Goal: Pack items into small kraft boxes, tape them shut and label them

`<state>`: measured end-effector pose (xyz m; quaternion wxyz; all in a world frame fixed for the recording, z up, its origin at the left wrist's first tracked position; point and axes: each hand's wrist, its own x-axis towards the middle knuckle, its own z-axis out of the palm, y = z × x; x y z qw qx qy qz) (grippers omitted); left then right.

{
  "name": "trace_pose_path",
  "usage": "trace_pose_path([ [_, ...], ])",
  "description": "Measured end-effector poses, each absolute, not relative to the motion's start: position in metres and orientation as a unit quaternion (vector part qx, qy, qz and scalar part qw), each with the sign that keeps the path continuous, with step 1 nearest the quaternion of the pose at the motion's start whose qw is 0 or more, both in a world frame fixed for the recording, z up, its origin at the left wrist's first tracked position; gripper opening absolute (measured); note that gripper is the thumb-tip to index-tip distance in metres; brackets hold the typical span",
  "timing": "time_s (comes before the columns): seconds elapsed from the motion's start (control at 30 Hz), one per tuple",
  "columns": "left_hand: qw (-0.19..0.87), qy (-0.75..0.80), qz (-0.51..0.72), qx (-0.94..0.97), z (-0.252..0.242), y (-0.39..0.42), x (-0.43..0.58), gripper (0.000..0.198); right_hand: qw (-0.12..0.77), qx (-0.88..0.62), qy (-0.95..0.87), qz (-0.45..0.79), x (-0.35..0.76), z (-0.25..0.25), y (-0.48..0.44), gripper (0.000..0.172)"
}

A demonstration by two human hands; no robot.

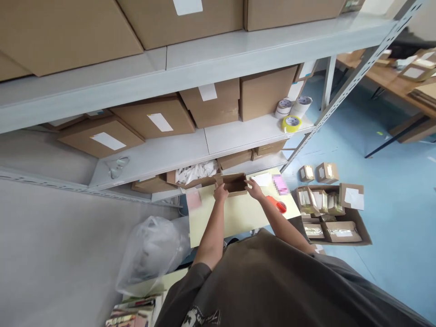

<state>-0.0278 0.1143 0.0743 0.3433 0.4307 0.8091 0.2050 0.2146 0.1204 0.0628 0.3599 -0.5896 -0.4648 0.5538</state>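
A small open cardboard box (235,193) stands on the pale yellow table, its dark inside facing up. My left hand (221,193) grips its left end, with the thumb at the near side. At the opposite end, my right hand (254,189) holds the right edge with bent fingers. Beside my right forearm lies an orange-red tape dispenser (276,204). A white sheet of paper (261,179) and a pink printed item (280,184), blurred out, lie beyond my right hand. A pale pink sheet (194,199) is at the table's left side.
Metal shelving (238,141) with cartons rises ahead; tape rolls (291,122) sit on its right end. A carton of packed boxes (366,229) stands on the floor at right. Left of the table is a clear plastic bag (153,250). White crumpled material (197,172) fills a low box.
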Motion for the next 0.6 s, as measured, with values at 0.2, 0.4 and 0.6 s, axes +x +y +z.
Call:
trace_pose_path([
  [0.2,0.29,0.823,0.235,0.428,0.074,0.086,-0.023,0.033,0.28,-0.593,-0.521,0.547,0.211,0.054,0.15,0.06],
  [0.4,0.29,0.814,0.26,0.43,0.077,0.062,-0.025,0.042,0.264,-0.607,-0.541,0.519,0.223,0.052,0.145,0.067],
  [0.6,0.334,0.809,0.309,0.371,0.069,0.032,-0.054,0.047,0.14,-0.649,-0.608,0.436,0.238,0.056,0.112,0.083],
])
